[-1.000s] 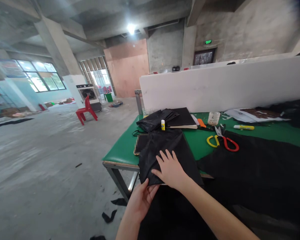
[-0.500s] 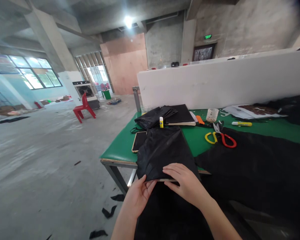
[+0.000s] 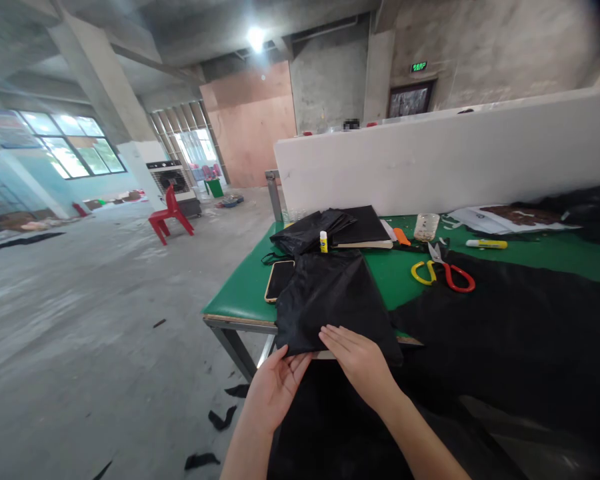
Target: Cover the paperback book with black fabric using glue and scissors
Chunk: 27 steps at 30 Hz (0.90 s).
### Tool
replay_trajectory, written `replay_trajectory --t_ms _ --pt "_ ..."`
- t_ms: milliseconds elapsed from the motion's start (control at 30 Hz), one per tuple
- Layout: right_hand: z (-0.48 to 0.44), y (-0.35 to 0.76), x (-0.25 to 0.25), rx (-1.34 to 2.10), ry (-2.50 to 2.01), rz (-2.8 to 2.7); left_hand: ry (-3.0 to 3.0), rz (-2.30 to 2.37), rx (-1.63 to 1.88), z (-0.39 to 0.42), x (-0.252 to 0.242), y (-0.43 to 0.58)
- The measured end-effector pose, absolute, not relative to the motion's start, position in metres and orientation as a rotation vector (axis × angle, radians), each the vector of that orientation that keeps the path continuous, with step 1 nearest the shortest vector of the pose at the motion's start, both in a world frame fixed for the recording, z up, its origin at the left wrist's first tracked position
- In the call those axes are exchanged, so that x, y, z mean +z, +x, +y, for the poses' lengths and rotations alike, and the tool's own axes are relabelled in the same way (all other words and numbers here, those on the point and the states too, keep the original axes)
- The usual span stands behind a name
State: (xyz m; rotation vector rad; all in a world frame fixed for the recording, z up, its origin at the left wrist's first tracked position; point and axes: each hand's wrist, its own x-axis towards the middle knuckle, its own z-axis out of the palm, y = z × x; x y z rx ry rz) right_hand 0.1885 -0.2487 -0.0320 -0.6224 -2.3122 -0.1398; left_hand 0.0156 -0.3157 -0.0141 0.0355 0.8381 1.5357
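Note:
Black fabric (image 3: 330, 293) lies over a flat board (image 3: 326, 355) whose pale edge shows at the table's front. My left hand (image 3: 276, 387) grips the near left corner, thumb on top of the fabric and fingers underneath. On the fabric's near edge lies my right hand (image 3: 355, 357), its fingers flat and stretched out. A glue stick (image 3: 323, 242) stands upright behind the fabric, and a phone (image 3: 279, 281) rests to its left. Scissors (image 3: 443, 268) with one yellow and one red handle lie to the right.
The green table (image 3: 240, 290) also bears a black folder (image 3: 363, 227), a plastic cup (image 3: 427, 227), a yellow tube (image 3: 487, 244) and a large black cloth (image 3: 520, 320). A white panel (image 3: 430, 160) stands behind. A red chair (image 3: 171, 215) is on the floor at left.
My right hand has shifted slightly left on the fabric, and its fingers lie closer together. My left hand still holds the corner.

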Motion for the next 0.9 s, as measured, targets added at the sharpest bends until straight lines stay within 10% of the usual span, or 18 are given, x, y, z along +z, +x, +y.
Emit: replay_trajectory --t_ms 400,900 --pt "-0.249 0.185 -0.034 -0.203 -0.607 -2.256 0.753 1.558 2.004 -0.338 -0.001 0.01" --pt "-0.252 0.184 -0.024 -0.083 -0.667 -2.256 1.432 1.394 1.425 -0.309 -0.006 0.026"
